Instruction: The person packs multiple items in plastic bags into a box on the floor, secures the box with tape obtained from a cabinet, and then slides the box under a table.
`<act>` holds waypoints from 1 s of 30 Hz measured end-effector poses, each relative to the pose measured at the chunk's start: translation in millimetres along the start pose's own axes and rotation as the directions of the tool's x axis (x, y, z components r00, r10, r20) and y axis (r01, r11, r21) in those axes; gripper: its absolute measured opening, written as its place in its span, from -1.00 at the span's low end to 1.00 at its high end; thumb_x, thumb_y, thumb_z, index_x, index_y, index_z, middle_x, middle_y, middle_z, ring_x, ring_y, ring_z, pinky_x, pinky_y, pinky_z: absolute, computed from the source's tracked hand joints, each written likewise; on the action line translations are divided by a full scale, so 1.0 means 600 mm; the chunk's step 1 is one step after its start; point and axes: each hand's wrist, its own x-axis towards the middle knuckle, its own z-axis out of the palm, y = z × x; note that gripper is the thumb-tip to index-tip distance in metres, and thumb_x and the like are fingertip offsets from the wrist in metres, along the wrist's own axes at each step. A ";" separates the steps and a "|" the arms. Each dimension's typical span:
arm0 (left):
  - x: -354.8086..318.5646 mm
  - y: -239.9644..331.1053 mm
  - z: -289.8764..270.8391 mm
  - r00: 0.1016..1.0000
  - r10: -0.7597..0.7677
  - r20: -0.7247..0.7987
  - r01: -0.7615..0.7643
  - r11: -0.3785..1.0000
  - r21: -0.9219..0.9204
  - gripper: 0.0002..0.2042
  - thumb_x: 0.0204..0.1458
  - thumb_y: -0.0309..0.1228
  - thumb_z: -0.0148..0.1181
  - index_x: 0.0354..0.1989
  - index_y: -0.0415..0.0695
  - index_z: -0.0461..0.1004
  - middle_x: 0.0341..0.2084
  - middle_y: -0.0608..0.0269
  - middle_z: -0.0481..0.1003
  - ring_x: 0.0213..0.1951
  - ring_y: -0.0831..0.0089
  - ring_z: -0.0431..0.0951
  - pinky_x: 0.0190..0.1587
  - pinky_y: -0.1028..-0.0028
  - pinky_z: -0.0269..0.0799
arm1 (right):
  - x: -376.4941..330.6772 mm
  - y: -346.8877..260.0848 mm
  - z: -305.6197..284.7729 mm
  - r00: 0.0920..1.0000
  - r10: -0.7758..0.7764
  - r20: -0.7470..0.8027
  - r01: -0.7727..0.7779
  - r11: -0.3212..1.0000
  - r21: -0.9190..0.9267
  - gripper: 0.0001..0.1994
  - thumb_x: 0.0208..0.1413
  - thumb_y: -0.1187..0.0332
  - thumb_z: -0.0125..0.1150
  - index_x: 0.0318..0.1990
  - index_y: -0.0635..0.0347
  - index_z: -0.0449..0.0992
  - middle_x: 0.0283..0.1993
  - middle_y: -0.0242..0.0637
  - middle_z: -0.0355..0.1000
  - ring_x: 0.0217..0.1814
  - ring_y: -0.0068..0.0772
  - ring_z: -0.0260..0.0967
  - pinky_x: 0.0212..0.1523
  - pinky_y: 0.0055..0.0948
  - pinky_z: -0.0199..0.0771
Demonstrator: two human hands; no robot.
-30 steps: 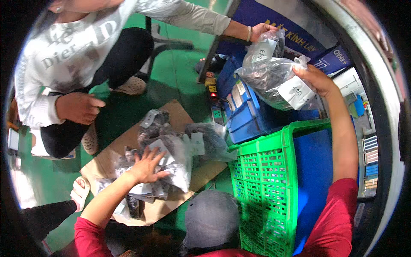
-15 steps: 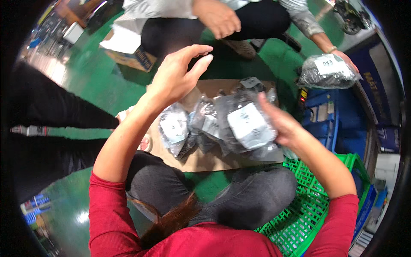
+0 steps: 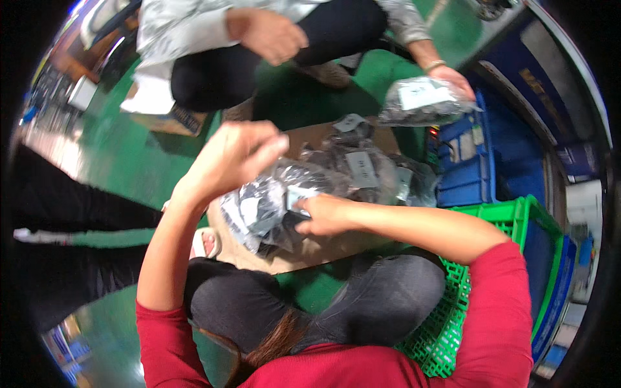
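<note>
Right hand [image 3: 323, 216] and left hand [image 3: 236, 155] grip a clear bag [image 3: 265, 204] over cardboard [image 3: 310, 249]

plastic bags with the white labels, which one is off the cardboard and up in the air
The plastic bag at upper right, held by a co-worker's hand above the blue bin. The other bags lie on the cardboard or sit in the person's own hands.

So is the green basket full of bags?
No, the green basket by the right hand shows only a blue liner inside, no bags.
</note>
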 end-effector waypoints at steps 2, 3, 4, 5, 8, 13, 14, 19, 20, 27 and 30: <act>0.025 0.026 0.027 0.903 0.187 0.388 -0.204 0.979 0.004 -0.70 0.04 -0.19 0.06 -0.30 -0.19 0.52 -0.44 0.08 0.53 -0.35 0.23 0.53 -0.23 0.38 0.38 | -0.113 -0.037 -0.105 0.965 0.101 0.242 -0.096 0.995 -0.032 -0.63 -0.06 0.17 0.11 -0.14 0.23 0.46 -0.24 0.02 0.44 -0.15 -0.01 0.40 -0.10 -0.25 0.37; 0.031 0.039 0.055 0.830 0.179 0.529 -0.181 0.982 -0.049 -0.68 0.03 -0.15 0.06 -0.29 -0.19 0.52 -0.43 0.08 0.52 -0.34 0.19 0.52 -0.23 0.36 0.38 | -0.161 -0.037 -0.139 0.966 0.088 0.244 -0.075 0.995 -0.061 -0.65 -0.04 0.16 0.09 -0.17 0.20 0.48 -0.25 -0.02 0.45 -0.16 -0.04 0.40 -0.11 -0.25 0.37; 0.041 0.049 0.083 0.731 0.173 0.660 -0.142 0.985 -0.102 -0.65 0.02 -0.12 0.06 -0.28 -0.18 0.52 -0.41 0.07 0.52 -0.32 0.15 0.52 -0.22 0.34 0.38 | -0.205 -0.030 -0.173 0.963 0.076 0.258 -0.056 0.995 -0.084 -0.67 -0.02 0.15 0.07 -0.19 0.17 0.50 -0.25 -0.07 0.46 -0.16 -0.06 0.41 -0.11 -0.25 0.37; 0.045 0.050 0.105 0.670 0.226 0.708 -0.138 0.974 -0.180 -0.62 0.01 -0.08 0.06 -0.26 -0.18 0.51 -0.39 0.05 0.52 -0.29 0.12 0.51 -0.19 0.33 0.38 | -0.239 -0.024 -0.204 0.981 0.113 0.156 -0.102 0.992 -0.075 -0.67 -0.02 0.14 0.06 -0.25 0.21 0.51 -0.27 -0.06 0.46 -0.17 -0.09 0.42 -0.12 -0.23 0.37; 0.025 -0.003 0.151 0.671 0.147 0.726 -0.196 0.980 -0.017 -0.57 0.01 -0.03 0.03 -0.17 -0.17 0.47 -0.30 -0.01 0.49 -0.23 0.06 0.48 -0.14 0.25 0.37 | -0.300 0.014 -0.304 0.957 0.265 -0.117 -0.267 0.964 -0.005 -0.65 -0.03 0.18 0.12 -0.21 0.30 0.48 -0.26 -0.07 0.47 -0.17 -0.20 0.43 -0.13 -0.34 0.38; 0.145 -0.012 0.149 0.857 0.114 0.502 -0.175 0.982 0.075 -0.63 0.07 -0.14 -0.02 -0.16 -0.22 0.44 -0.28 -0.10 0.46 -0.22 0.05 0.47 -0.15 0.26 0.38 | -0.583 0.299 -0.382 0.548 0.683 -0.483 -0.572 0.727 0.380 -0.71 0.13 0.18 0.00 -0.07 0.14 0.38 -0.47 -0.49 0.31 -0.45 -0.71 0.29 -0.47 -0.76 0.26; 0.146 -0.042 0.151 0.889 0.183 0.420 -0.217 0.976 0.034 -0.62 0.07 -0.15 -0.02 -0.13 -0.24 0.41 -0.24 -0.09 0.45 -0.19 0.04 0.46 -0.14 0.26 0.37 | -0.597 0.363 -0.396 0.510 0.750 -0.422 -0.667 0.654 0.357 -0.72 0.14 0.19 0.00 -0.11 0.15 0.38 -0.53 -0.48 0.29 -0.57 -0.68 0.26 -0.57 -0.72 0.26; 0.137 -0.059 0.200 0.903 -0.007 0.430 -0.110 0.963 0.246 -0.54 0.05 -0.11 0.00 0.07 -0.11 0.26 -0.04 -0.05 0.34 0.01 0.04 0.34 0.03 0.19 0.26 | -0.739 0.712 -0.358 0.313 0.927 -0.206 -0.851 0.370 0.372 -0.72 0.09 0.15 0.05 -0.12 0.07 0.36 -0.55 -0.38 0.32 -0.63 -0.54 0.29 -0.67 -0.54 0.29; 0.118 -0.045 0.231 0.919 -0.020 0.393 -0.135 0.922 0.362 -0.49 0.03 -0.11 0.02 0.13 -0.07 0.19 0.05 -0.02 0.27 0.08 0.05 0.28 0.07 0.13 0.22 | -0.736 0.723 -0.347 0.311 0.942 -0.129 -0.864 0.336 0.374 -0.72 0.08 0.15 0.05 -0.12 0.07 0.35 -0.55 -0.37 0.32 -0.64 -0.53 0.29 -0.68 -0.52 0.29; -0.047 0.058 0.355 0.707 -0.645 -0.290 0.680 0.733 0.025 -0.11 -0.20 -0.35 0.24 0.28 -0.07 -0.24 0.22 -0.36 -0.34 0.27 -0.19 -0.45 0.20 -0.12 -0.44 | -0.732 0.776 -0.302 0.348 0.933 0.094 -0.833 0.262 0.487 -0.71 0.05 0.22 0.04 -0.10 0.11 0.33 -0.54 -0.27 0.36 -0.70 -0.43 0.34 -0.74 -0.43 0.34; -0.082 0.001 0.388 0.400 -0.842 -0.362 0.870 0.473 -0.140 -0.05 -0.21 -0.38 0.23 0.27 -0.15 -0.36 0.21 -0.39 -0.32 0.27 -0.19 -0.42 0.25 0.05 -0.36 | -0.727 0.825 -0.307 0.443 0.894 0.070 -0.848 0.392 0.358 -0.69 0.04 0.22 0.06 -0.09 0.14 0.33 -0.53 -0.27 0.36 -0.72 -0.44 0.32 -0.77 -0.43 0.32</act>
